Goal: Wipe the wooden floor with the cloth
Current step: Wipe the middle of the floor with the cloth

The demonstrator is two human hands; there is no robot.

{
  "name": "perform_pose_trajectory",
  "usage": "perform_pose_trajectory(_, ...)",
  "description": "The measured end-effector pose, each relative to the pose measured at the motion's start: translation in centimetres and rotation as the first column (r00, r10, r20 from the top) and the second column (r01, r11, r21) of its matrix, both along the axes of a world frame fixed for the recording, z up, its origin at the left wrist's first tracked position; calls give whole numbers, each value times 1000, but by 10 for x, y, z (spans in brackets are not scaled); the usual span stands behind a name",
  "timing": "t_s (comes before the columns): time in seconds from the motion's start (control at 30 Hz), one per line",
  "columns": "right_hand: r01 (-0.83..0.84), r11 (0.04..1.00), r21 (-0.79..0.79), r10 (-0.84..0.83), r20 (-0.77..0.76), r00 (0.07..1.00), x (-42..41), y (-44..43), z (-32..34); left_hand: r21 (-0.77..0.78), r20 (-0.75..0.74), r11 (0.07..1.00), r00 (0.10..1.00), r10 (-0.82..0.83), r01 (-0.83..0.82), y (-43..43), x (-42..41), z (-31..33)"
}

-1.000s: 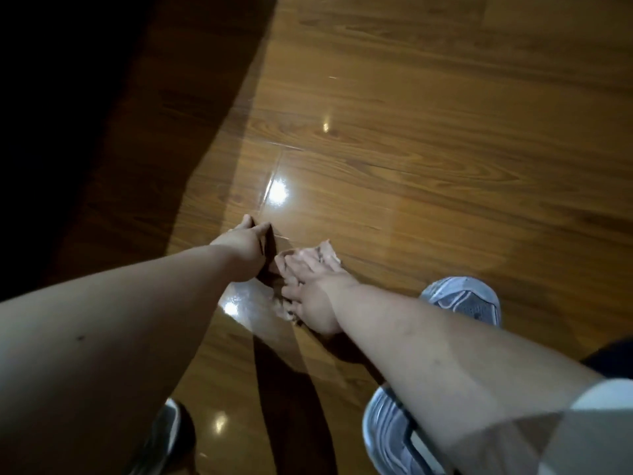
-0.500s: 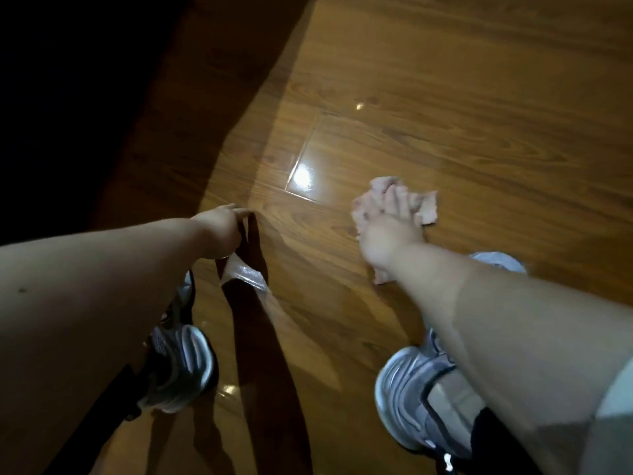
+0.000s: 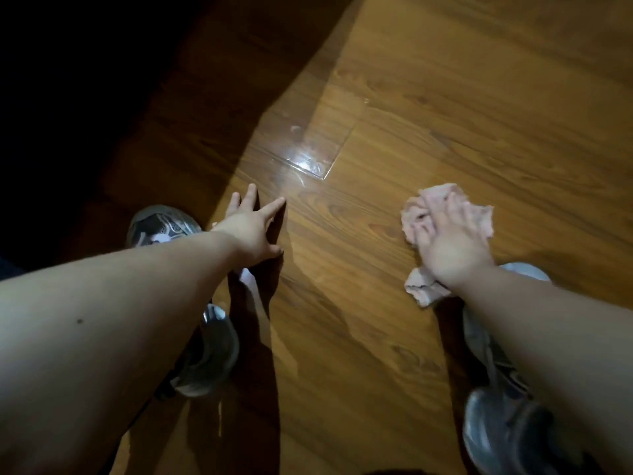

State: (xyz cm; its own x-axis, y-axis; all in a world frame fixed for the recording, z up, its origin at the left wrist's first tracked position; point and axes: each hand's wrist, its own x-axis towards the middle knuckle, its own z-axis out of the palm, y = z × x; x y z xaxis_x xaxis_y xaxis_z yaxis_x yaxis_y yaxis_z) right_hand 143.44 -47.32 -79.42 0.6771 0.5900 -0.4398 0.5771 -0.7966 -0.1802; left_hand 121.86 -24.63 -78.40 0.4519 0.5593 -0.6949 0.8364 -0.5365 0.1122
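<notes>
Fingers [image 3: 252, 195] of the left hand [image 3: 251, 231] have spread open on the floor [image 3: 445, 114]; right hand [image 3: 448, 241] still presses the cloth [image 3: 426, 291] flat-fingered.

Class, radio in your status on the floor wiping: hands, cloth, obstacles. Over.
Right hand flat, pressing pink cloth on wooden floor. Left hand open, braced on floor. Grey shoe right behind cloth.

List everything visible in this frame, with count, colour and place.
Glossy wooden plank floor: one, brown, fills the view; upper left is in deep shadow.
Shiny smeared patch: one, pale glare, on the floor at upper centre.
Crumpled pink cloth: one, pink, on the floor right of centre.
Grey-and-silver sneakers: two, one at the left, one at lower right, each partly behind a forearm.
Left hand: fingers spread on the floor.
Right hand: pressing flat on the cloth.
</notes>
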Motion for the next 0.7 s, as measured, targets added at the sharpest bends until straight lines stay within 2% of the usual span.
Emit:
perform_pose_trajectory(0.07,83,996,-40,-85,-32,996,-4,-2,0,-7,12,999,999,37,-37,-3,0,2)
perform_pose_trajectory(0.13,62,997,-47,-63,-35,997,-31,-5,1,-24,32,998,998,63,-62,-8,3,3)
perform_pose_trajectory(0.17,-4,999,-32,3,-45,999,-49,-6,2,-37,42,997,997,70,-68,-11,5,3)
perform_pose_trajectory(0.23,-254,967,9,253,-106,961,-85,-6,4,-37,38,997,997,66,-65,-20,3,7)
perform_pose_trajectory(0.33,-604,792,90,608,-202,768,-115,-11,11,-15,4,1000,1000,-4,4,-35,2,6)
perform_pose_trajectory(0.4,-716,692,92,718,-183,671,-108,-17,10,14,-1,1000,1000,17,-17,-40,1,5)
perform_pose_trajectory(0.43,-717,694,54,715,-168,679,-97,-19,8,33,18,998,999,45,-45,-41,4,5)
perform_pose_trajectory(0.47,-669,743,10,661,-163,732,-83,-22,9,47,52,997,997,64,-67,-44,10,5)
perform_pose_trajectory(0.53,-435,899,-51,423,-156,893,-45,-29,8,52,140,995,987,78,-86,-51,32,2)
perform_pose_trajectory(0.57,-316,944,-91,302,-144,942,-25,-33,6,46,168,995,983,75,-84,-55,42,3)
perform_pose_trajectory(0.63,-105,979,-175,82,-132,988,18,-56,3,15,166,1000,986,16,-18,-69,62,7)
perform_pose_trajectory(0.7,108,954,-281,-149,-129,980,56,-86,8,-23,129,998,990,-50,53,-83,77,13)
